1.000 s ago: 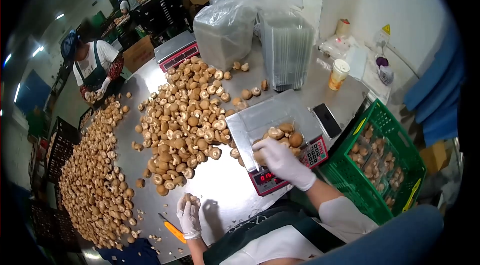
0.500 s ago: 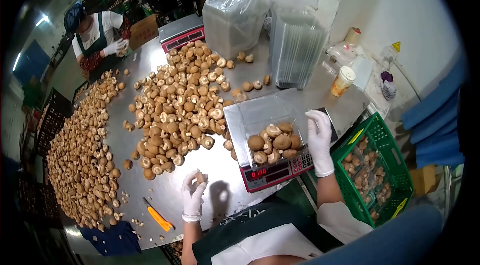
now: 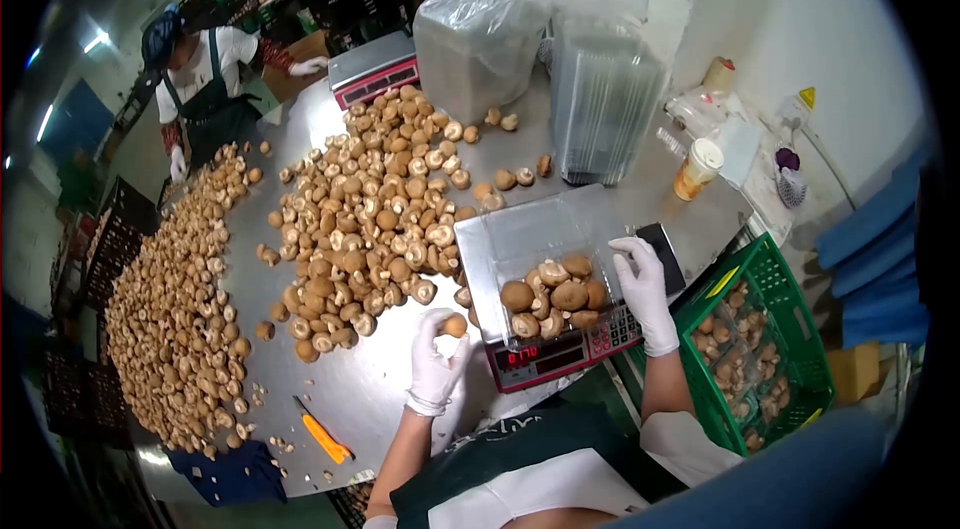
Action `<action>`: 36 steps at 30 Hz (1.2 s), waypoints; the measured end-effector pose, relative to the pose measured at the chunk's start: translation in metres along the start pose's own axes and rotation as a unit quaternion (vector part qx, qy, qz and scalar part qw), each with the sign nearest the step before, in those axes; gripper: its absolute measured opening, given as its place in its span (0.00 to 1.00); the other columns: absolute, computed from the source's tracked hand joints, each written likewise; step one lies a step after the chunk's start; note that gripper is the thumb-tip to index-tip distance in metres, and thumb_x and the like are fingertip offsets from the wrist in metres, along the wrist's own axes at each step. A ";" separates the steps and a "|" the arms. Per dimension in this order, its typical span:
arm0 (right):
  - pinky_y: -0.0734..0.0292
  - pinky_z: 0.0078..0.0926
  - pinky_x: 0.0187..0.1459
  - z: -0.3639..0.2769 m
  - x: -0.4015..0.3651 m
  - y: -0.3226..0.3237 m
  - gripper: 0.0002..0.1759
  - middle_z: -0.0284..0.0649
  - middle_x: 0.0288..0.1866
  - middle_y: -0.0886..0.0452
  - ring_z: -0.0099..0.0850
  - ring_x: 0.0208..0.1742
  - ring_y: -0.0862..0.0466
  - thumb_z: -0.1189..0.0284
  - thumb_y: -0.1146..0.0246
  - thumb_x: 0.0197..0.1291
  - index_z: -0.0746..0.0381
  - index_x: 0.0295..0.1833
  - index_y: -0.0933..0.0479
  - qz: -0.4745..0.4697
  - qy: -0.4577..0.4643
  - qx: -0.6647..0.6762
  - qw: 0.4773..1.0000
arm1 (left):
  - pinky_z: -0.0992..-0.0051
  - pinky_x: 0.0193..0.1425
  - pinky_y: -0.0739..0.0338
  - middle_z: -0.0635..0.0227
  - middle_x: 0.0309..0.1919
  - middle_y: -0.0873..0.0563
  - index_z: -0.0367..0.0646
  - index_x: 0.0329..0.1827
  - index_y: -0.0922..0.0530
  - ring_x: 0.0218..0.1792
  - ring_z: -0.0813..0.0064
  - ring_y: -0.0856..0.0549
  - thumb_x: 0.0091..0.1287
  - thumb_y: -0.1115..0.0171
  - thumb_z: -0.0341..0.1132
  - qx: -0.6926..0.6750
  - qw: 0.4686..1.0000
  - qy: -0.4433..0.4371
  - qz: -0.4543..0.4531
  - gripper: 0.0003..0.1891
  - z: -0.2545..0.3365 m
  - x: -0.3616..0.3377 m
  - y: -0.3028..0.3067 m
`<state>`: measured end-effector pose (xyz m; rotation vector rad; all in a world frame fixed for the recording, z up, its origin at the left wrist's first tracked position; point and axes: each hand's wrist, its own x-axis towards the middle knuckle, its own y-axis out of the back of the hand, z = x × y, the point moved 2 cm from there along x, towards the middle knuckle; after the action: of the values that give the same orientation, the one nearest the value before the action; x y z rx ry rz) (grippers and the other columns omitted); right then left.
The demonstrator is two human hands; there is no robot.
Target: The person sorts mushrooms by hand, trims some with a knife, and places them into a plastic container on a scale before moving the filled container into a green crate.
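Observation:
My gloved left hand [image 3: 437, 366] is closed around a brown mushroom [image 3: 453, 325], just left of the red digital scale [image 3: 545, 364]. On the scale's metal plate sits a clear plastic tray [image 3: 505, 254] with several mushrooms [image 3: 569, 295] in its near half. Beside the tray's right edge is my gloved right hand [image 3: 645, 294], its thumb and fingers apart and nothing visible between them. The red display seems to read 0170. A large pile of mushrooms [image 3: 370, 219] lies on the steel table to the left of the scale.
An orange knife [image 3: 325, 439] lies near the front edge. Stacked clear trays [image 3: 605, 109], a bagged stack [image 3: 470, 49], a second scale [image 3: 375, 74] and a paper cup [image 3: 698, 169] stand behind. A green crate [image 3: 755, 329] holds packed mushrooms at right. Across the table, a co-worker [image 3: 205, 79] stands by another pile [image 3: 180, 319].
My left hand has moved right and slightly up with the mushroom, closer to the scale. My right hand's thumb and fingers have spread wider. The display has changed. The co-worker's hands have moved apart.

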<state>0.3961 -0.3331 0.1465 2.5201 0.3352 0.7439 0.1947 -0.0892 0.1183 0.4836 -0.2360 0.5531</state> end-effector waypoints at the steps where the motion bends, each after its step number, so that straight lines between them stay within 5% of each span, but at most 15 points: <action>1: 0.28 0.29 0.52 0.014 0.002 -0.009 0.09 0.42 0.41 0.19 0.36 0.47 0.21 0.78 0.41 0.58 0.66 0.45 0.22 0.003 -0.051 0.064 0.997 | 0.70 0.51 0.26 0.57 0.45 0.26 0.37 0.50 0.28 0.46 0.61 0.23 0.52 0.36 0.23 0.062 0.997 0.012 0.045 0.21 -0.024 -0.003 0.004; 4: 0.26 0.27 0.50 0.024 0.021 -0.025 0.15 0.43 0.42 0.18 0.31 0.45 0.19 0.71 0.43 0.64 0.66 0.53 0.25 0.001 -0.109 0.094 0.990 | 0.65 0.49 0.29 0.58 0.38 0.23 0.39 0.44 0.25 0.42 0.56 0.23 0.49 0.35 0.26 0.181 0.977 0.044 0.108 0.17 -0.109 -0.023 0.021; 6: 0.27 0.26 0.52 0.027 0.033 -0.036 0.19 0.41 0.45 0.18 0.27 0.49 0.20 0.66 0.46 0.67 0.66 0.58 0.28 -0.060 -0.168 0.074 0.981 | 0.61 0.52 0.29 0.59 0.40 0.20 0.42 0.44 0.23 0.45 0.55 0.23 0.54 0.37 0.32 0.347 0.932 0.087 0.056 0.14 -0.139 -0.039 0.035; 8: 0.30 0.25 0.57 0.065 0.044 -0.066 0.19 0.41 0.51 0.20 0.28 0.54 0.22 0.66 0.50 0.69 0.67 0.59 0.29 -0.072 -0.130 0.225 0.963 | 0.60 0.60 0.33 0.55 0.47 0.21 0.42 0.51 0.25 0.51 0.52 0.25 0.55 0.40 0.31 0.316 0.941 0.112 0.046 0.18 -0.164 -0.052 0.039; 10: 0.30 0.23 0.56 0.049 0.049 -0.052 0.18 0.38 0.50 0.20 0.25 0.53 0.22 0.67 0.49 0.69 0.64 0.59 0.27 -0.072 -0.206 0.427 0.878 | 0.57 0.66 0.37 0.52 0.56 0.25 0.41 0.60 0.30 0.59 0.51 0.28 0.51 0.36 0.32 0.387 0.915 0.098 0.053 0.29 -0.155 -0.048 0.037; 11: 0.29 0.22 0.54 0.051 0.048 -0.047 0.17 0.37 0.49 0.20 0.23 0.52 0.22 0.67 0.48 0.69 0.63 0.59 0.27 -0.070 -0.188 0.442 0.874 | 0.56 0.68 0.40 0.49 0.58 0.28 0.37 0.63 0.33 0.61 0.50 0.31 0.51 0.35 0.33 0.308 0.942 0.082 0.101 0.33 -0.126 -0.042 0.033; 14: 0.28 0.19 0.50 0.050 0.028 -0.020 0.17 0.34 0.46 0.20 0.20 0.49 0.23 0.69 0.44 0.66 0.62 0.59 0.27 -0.145 -0.140 0.424 0.883 | 0.67 0.55 0.27 0.54 0.54 0.27 0.35 0.65 0.35 0.49 0.63 0.23 0.67 0.44 0.37 0.031 0.983 0.172 0.048 0.26 -0.047 -0.024 0.011; 16: 0.27 0.18 0.48 0.039 0.004 -0.006 0.23 0.34 0.44 0.22 0.19 0.46 0.24 0.70 0.37 0.61 0.62 0.61 0.30 -0.227 -0.078 0.253 0.937 | 0.73 0.45 0.24 0.58 0.48 0.25 0.36 0.65 0.36 0.40 0.71 0.21 0.72 0.50 0.41 -0.187 0.965 0.180 -0.033 0.24 -0.053 -0.022 -0.011; 18: 0.27 0.18 0.47 0.025 -0.023 0.007 0.30 0.35 0.43 0.24 0.19 0.44 0.25 0.71 0.32 0.56 0.62 0.64 0.33 -0.216 -0.151 0.222 0.939 | 0.78 0.36 0.23 0.61 0.39 0.22 0.36 0.64 0.36 0.32 0.76 0.20 0.74 0.53 0.45 -0.360 0.903 0.193 -0.132 0.24 -0.067 -0.022 -0.032; 20: 0.25 0.19 0.42 0.037 -0.045 0.004 0.29 0.37 0.40 0.24 0.20 0.38 0.24 0.65 0.33 0.59 0.63 0.63 0.33 -0.140 -0.191 0.173 0.956 | 0.78 0.33 0.23 0.62 0.36 0.22 0.36 0.61 0.35 0.29 0.76 0.20 0.73 0.51 0.42 -0.345 0.903 0.211 -0.142 0.21 -0.060 -0.020 -0.045; 24: 0.22 0.23 0.30 0.033 -0.070 0.005 0.15 0.38 0.34 0.21 0.23 0.33 0.19 0.64 0.42 0.66 0.65 0.49 0.28 -0.236 -0.347 0.289 0.860 | 0.78 0.34 0.23 0.63 0.35 0.21 0.36 0.58 0.33 0.29 0.77 0.20 0.69 0.48 0.37 -0.276 0.923 0.204 -0.174 0.18 -0.044 -0.010 -0.051; 26: 0.21 0.23 0.31 0.035 -0.086 -0.005 0.13 0.38 0.34 0.21 0.24 0.32 0.18 0.67 0.41 0.65 0.64 0.49 0.28 -0.158 -0.304 0.401 0.850 | 0.78 0.34 0.22 0.64 0.34 0.21 0.37 0.56 0.33 0.29 0.77 0.19 0.66 0.46 0.34 -0.257 0.928 0.198 -0.183 0.18 -0.042 -0.008 -0.049; 32: 0.22 0.22 0.35 0.040 -0.119 -0.014 0.09 0.35 0.32 0.22 0.23 0.37 0.19 0.76 0.38 0.58 0.63 0.45 0.28 -0.110 -0.296 0.349 0.882 | 0.78 0.34 0.22 0.65 0.32 0.20 0.37 0.51 0.31 0.28 0.77 0.19 0.60 0.41 0.27 -0.222 0.938 0.165 -0.211 0.16 -0.033 -0.012 -0.045; 34: 0.24 0.21 0.37 0.037 -0.127 -0.011 0.07 0.33 0.32 0.22 0.21 0.36 0.20 0.78 0.39 0.58 0.63 0.42 0.27 -0.044 -0.146 0.333 0.931 | 0.78 0.34 0.21 0.66 0.31 0.20 0.37 0.49 0.31 0.28 0.77 0.19 0.58 0.40 0.24 -0.219 0.939 0.137 -0.227 0.16 -0.020 -0.013 -0.046; 36: 0.24 0.21 0.39 0.026 -0.131 0.010 0.06 0.33 0.33 0.21 0.20 0.37 0.20 0.81 0.41 0.58 0.63 0.41 0.26 -0.015 -0.076 0.217 0.973 | 0.78 0.40 0.23 0.67 0.39 0.20 0.35 0.63 0.34 0.38 0.78 0.20 0.60 0.39 0.24 -0.219 0.930 0.141 -0.259 0.26 0.017 -0.016 -0.042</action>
<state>0.3040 -0.3983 0.0747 2.9515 0.5299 0.5021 0.2032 -0.1358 0.1116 0.0169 0.0512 0.0371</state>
